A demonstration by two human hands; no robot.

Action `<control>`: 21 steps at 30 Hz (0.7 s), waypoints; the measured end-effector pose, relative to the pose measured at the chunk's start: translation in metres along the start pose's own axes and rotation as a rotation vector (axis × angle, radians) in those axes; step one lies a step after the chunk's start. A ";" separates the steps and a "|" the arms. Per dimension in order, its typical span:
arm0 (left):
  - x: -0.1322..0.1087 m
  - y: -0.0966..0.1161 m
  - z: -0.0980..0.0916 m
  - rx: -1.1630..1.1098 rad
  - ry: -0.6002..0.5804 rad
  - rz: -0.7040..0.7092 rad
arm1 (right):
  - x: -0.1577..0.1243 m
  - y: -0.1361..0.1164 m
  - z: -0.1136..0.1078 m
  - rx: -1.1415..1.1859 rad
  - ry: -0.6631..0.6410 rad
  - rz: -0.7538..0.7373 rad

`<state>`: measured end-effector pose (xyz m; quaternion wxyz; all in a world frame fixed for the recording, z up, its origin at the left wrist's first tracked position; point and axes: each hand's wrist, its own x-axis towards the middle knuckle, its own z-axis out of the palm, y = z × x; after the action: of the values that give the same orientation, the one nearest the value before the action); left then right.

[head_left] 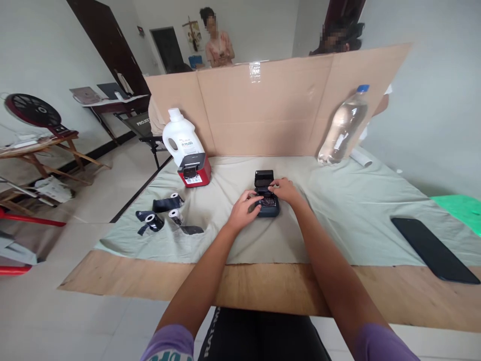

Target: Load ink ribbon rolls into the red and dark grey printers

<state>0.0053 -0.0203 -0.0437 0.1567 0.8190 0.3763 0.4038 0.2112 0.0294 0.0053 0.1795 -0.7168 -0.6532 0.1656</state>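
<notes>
A small black portable printer (pixel 268 212) sits on the cloth in front of me with its lid (pixel 264 176) raised at the back. My left hand (pixel 242 210) grips its left side, thumb and fingers at the edge of the open bay. From the right, my right hand (pixel 284 189) has its fingers closed at the back of the bay, near the lid's hinge. Whether anything small is between those fingertips is hidden. To the left lie several dark paper rolls, among them an upper roll (pixel 167 203), a left roll (pixel 154 222) and one with its strip unrolled (pixel 176 216).
A red-and-black printer (pixel 201 176) stands before a white jug (pixel 183 135). A clear bottle with a blue cap (pixel 343 128) leans by the cardboard screen (pixel 263 115). A dark phone (pixel 434 249) and green item (pixel 460 210) lie right. Two people are behind the screen.
</notes>
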 end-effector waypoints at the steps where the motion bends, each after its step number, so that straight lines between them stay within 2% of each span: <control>1: 0.000 0.000 0.000 0.002 -0.008 -0.003 | 0.000 0.000 0.002 0.002 0.019 0.013; 7: 0.001 0.005 0.001 0.022 -0.032 -0.001 | 0.003 -0.001 0.017 0.073 0.144 0.064; 11: 0.001 0.010 0.006 0.079 0.022 0.031 | 0.009 0.001 0.021 0.357 0.249 0.022; 13: 0.001 0.013 0.010 0.110 0.069 0.027 | 0.011 0.001 0.019 0.498 0.252 -0.047; 15: 0.001 0.014 0.013 0.136 0.087 0.020 | 0.010 0.000 0.015 0.545 0.245 -0.106; 21: -0.002 0.014 0.012 0.203 0.049 0.099 | 0.003 -0.001 -0.010 0.430 0.166 -0.172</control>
<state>0.0206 -0.0307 -0.0443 0.0435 0.8380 0.3781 0.3909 0.2153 0.0317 0.0141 0.3943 -0.6150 -0.6445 0.2257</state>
